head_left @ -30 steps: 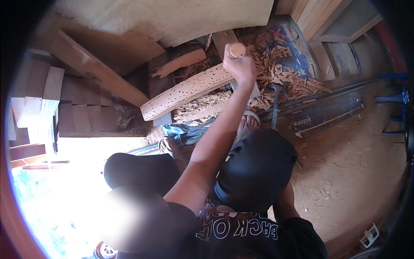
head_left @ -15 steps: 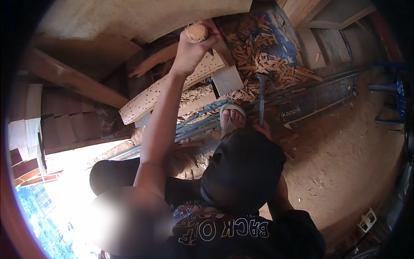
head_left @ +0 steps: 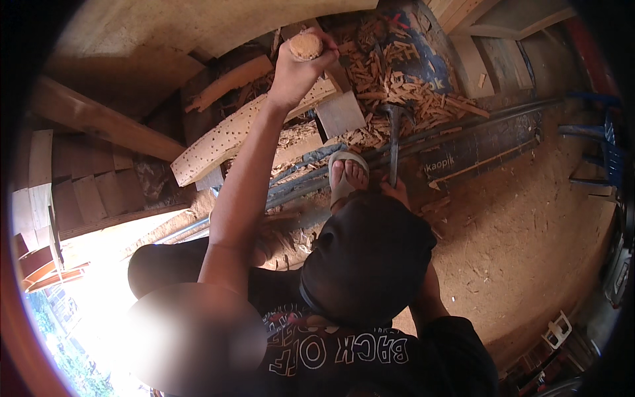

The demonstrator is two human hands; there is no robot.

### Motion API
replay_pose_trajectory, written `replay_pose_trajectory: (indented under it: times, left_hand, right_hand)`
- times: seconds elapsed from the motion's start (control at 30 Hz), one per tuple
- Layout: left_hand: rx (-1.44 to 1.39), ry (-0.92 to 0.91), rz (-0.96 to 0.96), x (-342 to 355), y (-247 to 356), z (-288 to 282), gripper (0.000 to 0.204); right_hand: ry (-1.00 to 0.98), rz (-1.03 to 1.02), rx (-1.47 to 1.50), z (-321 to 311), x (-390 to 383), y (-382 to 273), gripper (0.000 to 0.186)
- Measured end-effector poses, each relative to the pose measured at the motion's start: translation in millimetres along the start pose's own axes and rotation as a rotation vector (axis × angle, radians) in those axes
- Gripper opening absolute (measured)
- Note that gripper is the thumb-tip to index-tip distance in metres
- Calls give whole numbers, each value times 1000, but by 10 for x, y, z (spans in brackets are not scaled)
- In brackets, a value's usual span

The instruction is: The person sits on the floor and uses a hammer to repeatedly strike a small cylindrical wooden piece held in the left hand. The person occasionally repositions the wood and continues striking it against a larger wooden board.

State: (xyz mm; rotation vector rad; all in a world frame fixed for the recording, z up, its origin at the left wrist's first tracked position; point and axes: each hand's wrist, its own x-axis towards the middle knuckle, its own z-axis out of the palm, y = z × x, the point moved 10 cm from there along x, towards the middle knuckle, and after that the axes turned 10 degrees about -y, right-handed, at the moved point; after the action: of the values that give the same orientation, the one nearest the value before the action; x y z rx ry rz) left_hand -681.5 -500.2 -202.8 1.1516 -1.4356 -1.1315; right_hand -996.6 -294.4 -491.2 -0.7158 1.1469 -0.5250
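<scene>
My left hand (head_left: 291, 83) is closed round an upright tool with a round wooden handle end (head_left: 306, 46), probably a chisel. Its blade is hidden beneath the fist. Under that hand and forearm lies a long, pale, curved piece of wood (head_left: 218, 137), its face dotted with small dark pits. Lower and to the right, my right hand (head_left: 395, 190) grips a hammer (head_left: 394, 142) by the lower handle, the metal head pointing away over the wood chips. Part of my right forearm is hidden behind a rounded black cloth shape (head_left: 367, 255).
Wood chips (head_left: 397, 83) are heaped beyond the hammer. A small wooden block (head_left: 340, 114) sits beside the pitted piece. My sandalled foot (head_left: 348, 171) rests near dark pipes (head_left: 456, 134). A thick beam (head_left: 99, 119) slants at left, and a blue plastic chair (head_left: 612, 145) stands at right.
The view has shifted slightly, so the wood and floor sit a little further left. Both hands keep their holds, and the hammer stays low beside the chips.
</scene>
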Motion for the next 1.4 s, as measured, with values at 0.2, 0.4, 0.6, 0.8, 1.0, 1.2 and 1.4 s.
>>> replay_pose_trajectory:
  times: [0.2, 0.4, 0.6, 0.8, 1.0, 1.2, 1.4]
  left_hand:
    - [88, -5, 117, 33, 85, 49, 8]
    - [-16, -34, 72, 32, 37, 45, 10]
    - [18, -26, 85, 53, 42, 15, 9]
    - [-20, -3, 162, 94, 80, 53, 9]
    - [-60, 8, 90, 80, -31, 15, 8]
    - [-11, -15, 36, 99, -68, 29, 11]
    - [67, 35, 60, 61, 45, 19, 13]
  right_hand:
    - [130, -145, -159, -30, -113, -364, 8]
    - [384, -405, -759, 96, -744, -1944, 18]
    - [354, -562, -861, 636, -1411, -3343, 11]
    - [278, -400, -1013, 1012, -1325, -3446, 22]
    - [254, -616, -1065, 1116, -1499, -3567, 11]
    - [341, -557, -792, 771, -1589, -3621, 16]
    - [239, -497, -1288, 1005, -1389, -3479, 22]
